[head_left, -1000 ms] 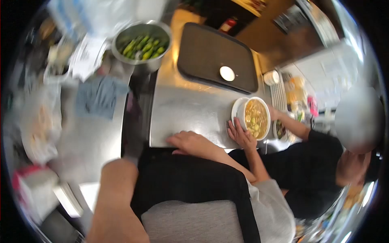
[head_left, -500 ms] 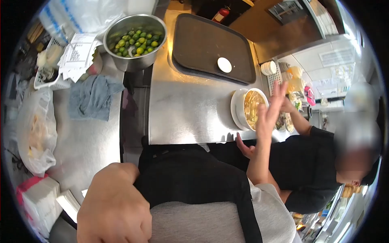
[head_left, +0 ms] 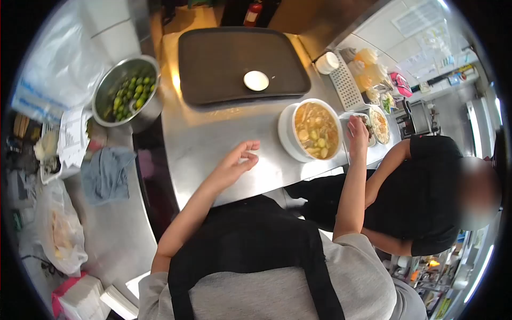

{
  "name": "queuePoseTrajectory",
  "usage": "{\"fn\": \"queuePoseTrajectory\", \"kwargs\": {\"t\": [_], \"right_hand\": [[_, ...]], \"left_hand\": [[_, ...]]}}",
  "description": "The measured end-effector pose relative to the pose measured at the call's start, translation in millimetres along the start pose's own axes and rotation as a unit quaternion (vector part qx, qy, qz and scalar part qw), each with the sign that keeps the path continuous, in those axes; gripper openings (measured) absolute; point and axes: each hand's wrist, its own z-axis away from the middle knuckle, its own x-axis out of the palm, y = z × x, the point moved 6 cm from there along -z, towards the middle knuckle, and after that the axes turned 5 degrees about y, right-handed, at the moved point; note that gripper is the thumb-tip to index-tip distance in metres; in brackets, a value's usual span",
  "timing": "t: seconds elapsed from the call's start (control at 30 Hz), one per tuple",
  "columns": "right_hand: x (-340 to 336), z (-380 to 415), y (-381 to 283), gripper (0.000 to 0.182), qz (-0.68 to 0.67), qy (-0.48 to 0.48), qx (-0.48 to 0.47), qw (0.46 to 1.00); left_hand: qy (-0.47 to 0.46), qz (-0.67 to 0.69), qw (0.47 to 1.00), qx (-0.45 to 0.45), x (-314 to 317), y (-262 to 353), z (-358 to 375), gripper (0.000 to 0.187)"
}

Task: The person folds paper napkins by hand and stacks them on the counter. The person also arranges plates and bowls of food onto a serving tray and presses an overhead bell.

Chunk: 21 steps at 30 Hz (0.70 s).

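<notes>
A large white bowl (head_left: 318, 129) of soup with yellow-green pieces stands on a white plate (head_left: 286, 133) on the steel counter. My left hand (head_left: 234, 164) hovers over the counter to the left of the bowl, open, fingers apart and bent, nothing in it. Close by the bowl's right side is my right hand (head_left: 358, 134), its fingers raised and loosely bent with nothing visible in them. Beyond the bowl a dark brown tray (head_left: 224, 61) lies on the counter. On that tray sits a small white dish (head_left: 256, 80).
At left are a steel pot (head_left: 151, 109) of green limes, a grey-blue cloth (head_left: 108, 173) and a plastic bag (head_left: 62, 234). Plates of food (head_left: 379, 126) and a perforated white basket (head_left: 346, 85) stand at right. A co-worker in black (head_left: 421, 186) is beside my right arm.
My left hand has moved from low at the left out over the counter. My right hand has lowered beside the bowl and its spread fingers have bent. The view has shifted.
</notes>
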Motion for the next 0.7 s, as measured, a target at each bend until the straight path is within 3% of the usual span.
{"fn": "queuePoseTrajectory", "kwargs": {"t": [0.1,0.3,0.37,0.57,0.7], "right_hand": [[-20.9,-37.8,-28.1,0.036,-0.006,0.008,-0.083,0.997],[-106.7,-183.6,-84.1,0.021,-0.047,0.032,-0.242,0.969],[-119.0,-209.9,-106.4,0.021,0.005,0.03,-0.258,0.966],[-139.1,-282.6,-115.2,0.024,0.123,-0.011,-0.223,0.967],[-148.8,-301.3,-98.4,0.021,0.174,-0.063,-0.183,0.966]], "left_hand": [[-0.005,-0.083,0.996,0.007,30.2,-24.1,-30.1,0.045],[0.113,-0.102,0.988,0.019,37.3,-18.9,-69.2,0.047],[0.113,-0.09,0.988,-0.062,34.4,-28.6,-70.2,0.045],[0.219,-0.065,0.969,-0.088,42.0,-29.6,-60.3,0.043],[0.196,-0.105,0.971,-0.083,46.9,-30.6,-71.0,0.045]]}}
